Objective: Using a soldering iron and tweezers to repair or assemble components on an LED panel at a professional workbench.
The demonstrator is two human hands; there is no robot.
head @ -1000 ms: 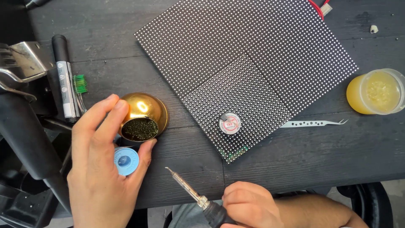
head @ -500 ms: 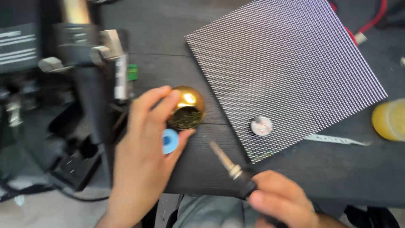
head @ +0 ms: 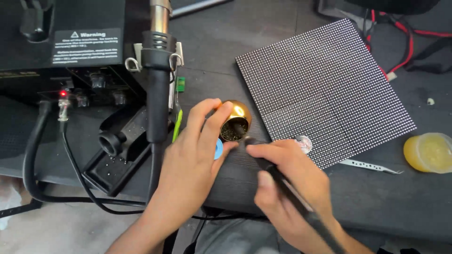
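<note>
- Your left hand cups the gold tip-cleaner pot, thumb and fingers closed round its rim near the desk's front edge.
- Your right hand wraps a full fist round the soldering iron; its tip sits in the pot's mouth.
- The pot looks light, smooth and likely to slide, so pin it low by its sides.
- Grip the iron only by its handle.
- The LED panel lies just right of the pot.

Right hand moves up from the counter edge; soldering iron tip now sits in the gold tip-cleaner pot, no longer clear of the pot.
</note>
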